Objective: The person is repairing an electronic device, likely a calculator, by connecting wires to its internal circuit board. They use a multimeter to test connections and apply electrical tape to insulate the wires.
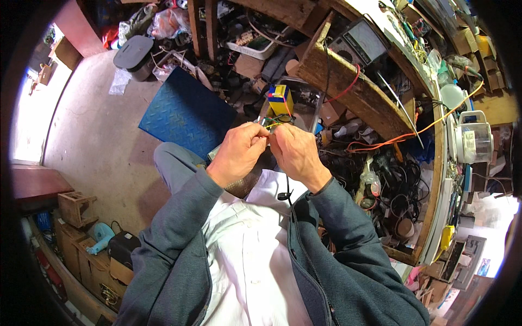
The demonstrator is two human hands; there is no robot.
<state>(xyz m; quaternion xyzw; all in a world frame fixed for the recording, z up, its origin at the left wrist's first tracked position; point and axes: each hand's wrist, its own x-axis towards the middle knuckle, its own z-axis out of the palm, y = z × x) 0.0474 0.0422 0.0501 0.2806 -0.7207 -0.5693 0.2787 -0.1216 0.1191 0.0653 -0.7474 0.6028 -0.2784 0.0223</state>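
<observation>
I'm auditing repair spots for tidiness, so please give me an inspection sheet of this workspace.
Surface: grey concrete floor; dark-blue rectangular panel with raised tread pattern.
Job's things: thin yellow wire; yellow-and-blue rectangular box just beyond it.
Clutter: crumpled clear plastic bag among mixed parts at the top.
Hands: bare left hand and bare right hand close together, fingers bent, beside the wire; exact hold hidden.
Cables: long orange cable on the right; tangled black cables heaped nearby.
Surroundings: grey box-shaped meter beside a rough wooden plank; clear plastic container with white handle at far right.
</observation>
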